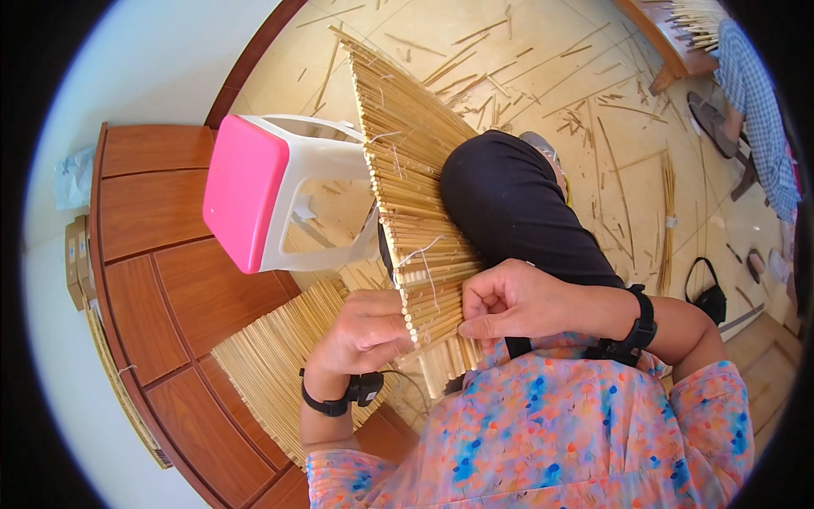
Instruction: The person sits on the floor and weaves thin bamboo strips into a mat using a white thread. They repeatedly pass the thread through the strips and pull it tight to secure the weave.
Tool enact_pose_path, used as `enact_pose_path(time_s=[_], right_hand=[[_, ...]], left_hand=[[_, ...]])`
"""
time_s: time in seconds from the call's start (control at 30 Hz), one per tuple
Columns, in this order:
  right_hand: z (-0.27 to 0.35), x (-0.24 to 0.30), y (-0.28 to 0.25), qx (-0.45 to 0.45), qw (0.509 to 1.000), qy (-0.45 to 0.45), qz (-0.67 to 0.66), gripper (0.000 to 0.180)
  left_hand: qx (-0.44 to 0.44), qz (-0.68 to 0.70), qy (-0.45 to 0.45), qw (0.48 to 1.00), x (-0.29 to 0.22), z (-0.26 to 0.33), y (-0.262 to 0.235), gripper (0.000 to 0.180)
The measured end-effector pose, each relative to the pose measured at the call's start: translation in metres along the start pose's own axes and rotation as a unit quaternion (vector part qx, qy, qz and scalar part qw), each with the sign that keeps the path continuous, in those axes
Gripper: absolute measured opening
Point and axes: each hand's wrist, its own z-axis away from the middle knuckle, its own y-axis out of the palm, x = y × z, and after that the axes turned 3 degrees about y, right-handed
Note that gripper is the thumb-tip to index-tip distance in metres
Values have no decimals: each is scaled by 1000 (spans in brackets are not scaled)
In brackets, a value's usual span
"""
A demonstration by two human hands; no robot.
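A mat of thin straw-coloured stalks [424, 187], bound with white string, stands edge-up across my lap, leaning against my dark-trousered knee. Loose white string ends stick out along its near part. My left hand [366, 332] is closed with curled fingers at the mat's left edge; what lies inside them is hidden. On the other side, my right hand [519, 299] is closed in a pinch against the mat's face near its lower end. Whether it grips a stalk or string there, I cannot make out. Black straps circle both wrists.
A white stool with a pink seat [248, 193] stands left of the mat. Another stalk mat [292, 365] leans by the brown wooden panels [153, 199]. Broken stalks litter the tiled floor [543, 42], with a tied bundle [668, 225] at right. Another person's checked clothing [757, 110] shows beyond.
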Motion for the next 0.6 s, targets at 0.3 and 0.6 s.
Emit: enact_pose_path(time_s=[0.3,0.6], right_hand=[[1,-5,-3,-11,1000,-22,-20,19],[-3,-6,0,-13,999,-26,-21,25]], left_hand=[[-30,-127,-49,990,-24,-6,12,23],[-59,-65,-31,996,-13,-1,15,27]])
